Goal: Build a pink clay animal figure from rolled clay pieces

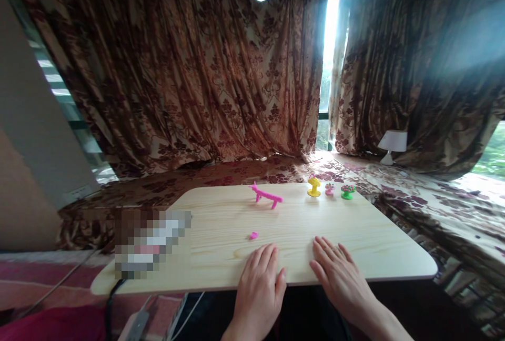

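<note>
My left hand (261,278) lies flat, palm down, on the front edge of the pale wooden table (221,262), its fingers stretched forward and holding nothing. Just beyond its fingertips is a small pink piece (253,236), too small to make out in detail. Palm down at the same edge, my right hand (338,272) rests with fingers extended and nothing in it. Farther back stands a pink four-legged animal figure (268,195), apart from both hands. Toward the back right are a yellow mushroom-like figure (314,187), a small pink figure (330,189) and a green-and-pink figure (347,192).
A blurred-out object (153,243) with a black cable (110,304) covers the table's left end. Behind the table runs a ledge with floral cloth (221,172), bearing a white lamp (392,143) at right. Patterned curtains (205,78) hang at the back.
</note>
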Tool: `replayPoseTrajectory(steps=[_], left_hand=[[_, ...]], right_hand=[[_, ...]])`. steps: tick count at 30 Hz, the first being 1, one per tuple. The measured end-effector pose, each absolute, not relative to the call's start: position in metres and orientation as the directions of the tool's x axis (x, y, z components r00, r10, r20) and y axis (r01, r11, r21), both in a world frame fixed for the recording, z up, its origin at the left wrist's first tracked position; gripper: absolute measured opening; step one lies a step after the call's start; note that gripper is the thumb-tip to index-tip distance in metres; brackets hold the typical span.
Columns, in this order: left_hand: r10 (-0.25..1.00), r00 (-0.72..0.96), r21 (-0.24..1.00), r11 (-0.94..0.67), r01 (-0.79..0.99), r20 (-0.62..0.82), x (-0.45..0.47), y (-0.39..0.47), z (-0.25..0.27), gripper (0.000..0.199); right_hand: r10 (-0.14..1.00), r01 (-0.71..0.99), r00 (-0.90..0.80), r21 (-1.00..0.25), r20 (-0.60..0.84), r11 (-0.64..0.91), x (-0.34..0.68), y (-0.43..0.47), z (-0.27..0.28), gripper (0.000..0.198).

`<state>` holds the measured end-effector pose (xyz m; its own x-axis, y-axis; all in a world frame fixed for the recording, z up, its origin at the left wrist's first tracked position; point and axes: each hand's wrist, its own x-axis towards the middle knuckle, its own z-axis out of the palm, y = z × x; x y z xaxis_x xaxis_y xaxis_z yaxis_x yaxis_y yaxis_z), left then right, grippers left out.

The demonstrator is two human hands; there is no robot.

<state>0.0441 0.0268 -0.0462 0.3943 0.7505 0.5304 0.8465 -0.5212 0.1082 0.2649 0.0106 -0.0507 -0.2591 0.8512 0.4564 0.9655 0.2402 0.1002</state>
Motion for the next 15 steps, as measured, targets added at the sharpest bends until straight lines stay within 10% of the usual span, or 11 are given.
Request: replayPoseTrajectory(steps=[9, 15], left_hand=[[0.770, 0.332, 0.289, -0.544, 0.788, 0.544, 0.047, 0.028, -0.043, 0.039], [0.883, 0.141, 0.780, -0.463, 0.420, 0.448, 0.053, 0.012, -0.017, 0.028]], right_hand=[[0.835, 0.963, -0.141, -0.123, 0.532, 0.241, 0.297, 0.001, -0.053, 0.028], [0.777, 0.698, -0.125, -0.502, 0.617, 0.511, 0.249, 0.014, -0.020, 0.012]])
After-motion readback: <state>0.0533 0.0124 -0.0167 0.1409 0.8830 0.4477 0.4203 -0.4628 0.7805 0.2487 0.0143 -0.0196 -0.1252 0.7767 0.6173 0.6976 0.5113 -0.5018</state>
